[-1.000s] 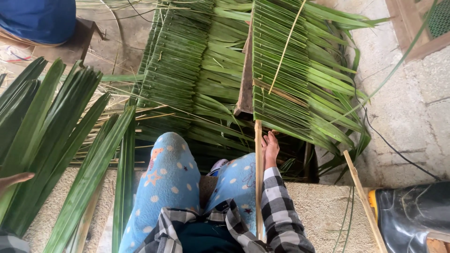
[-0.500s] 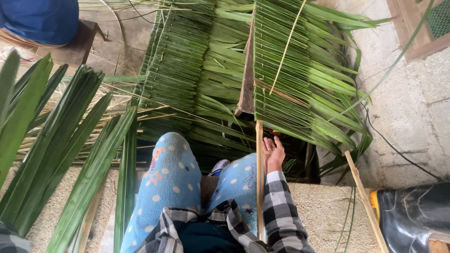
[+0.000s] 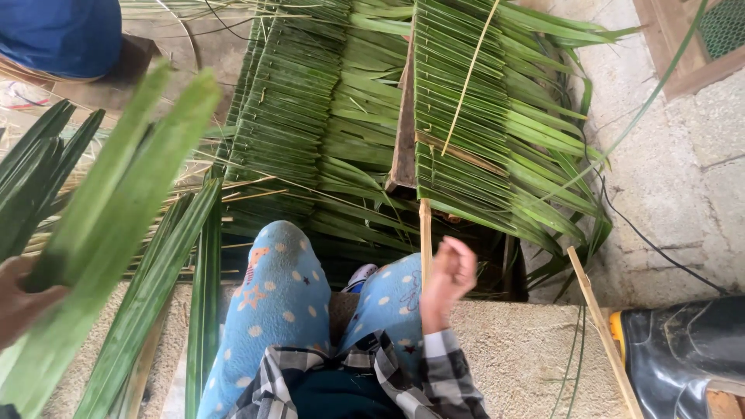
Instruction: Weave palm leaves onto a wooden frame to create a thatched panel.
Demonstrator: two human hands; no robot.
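Since the earlier frame, the green leaves (image 3: 116, 209) have been raised at nine o'clock, pinched by the cropped left hand (image 3: 19, 302). The right hand (image 3: 446, 279), loosely curled, has been lifted beside the stick (image 3: 425, 240).

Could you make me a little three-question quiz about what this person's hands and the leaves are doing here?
1. True or false: the left hand holds a long green leaf.
2. The right hand is beside which thing? A) black rubber boot B) thin upright wooden stick C) blue cloth
3. Fill in: the folded leaves lie in overlapping rows on the ___ panel.

Key:
1. True.
2. B, the wooden stick; whether the fingers grip it cannot be told.
3. Thatch.
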